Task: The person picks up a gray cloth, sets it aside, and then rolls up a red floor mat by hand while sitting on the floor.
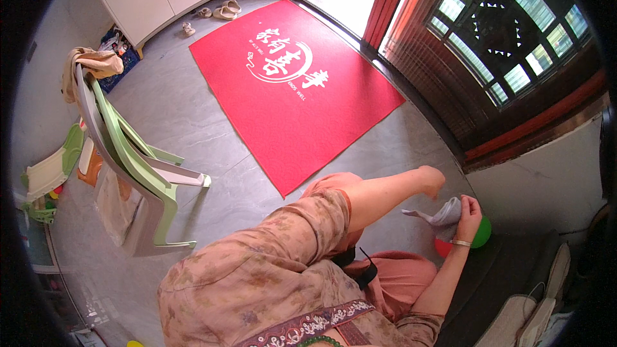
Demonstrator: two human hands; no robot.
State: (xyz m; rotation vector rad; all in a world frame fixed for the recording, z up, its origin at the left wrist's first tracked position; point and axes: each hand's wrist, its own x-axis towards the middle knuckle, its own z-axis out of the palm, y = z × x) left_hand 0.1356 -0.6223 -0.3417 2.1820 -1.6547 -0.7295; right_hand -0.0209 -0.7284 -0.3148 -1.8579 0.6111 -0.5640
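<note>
My left hand [431,180] reaches across my body at the right of the view, bent down at the wrist. Its fingers are mostly hidden, so its grip cannot be made out. Below and to the right of it, my right hand [470,212], with a bracelet at the wrist, pinches a limp grey cloth item [447,217], sock-like in shape. The cloth hangs towards the left with a narrow loose end, apart from the visible part of my left hand. A green round object [482,232] and a red one [442,246] show behind my right hand and the cloth.
A red doormat [313,120] lies before a doorway. Stacked plastic chairs [166,202] stand left, with cloth [99,63] over the back. Shoes [225,12] lie by a white cabinet [140,0]. A dark seat [506,260] and slippers [508,320] are at the lower right.
</note>
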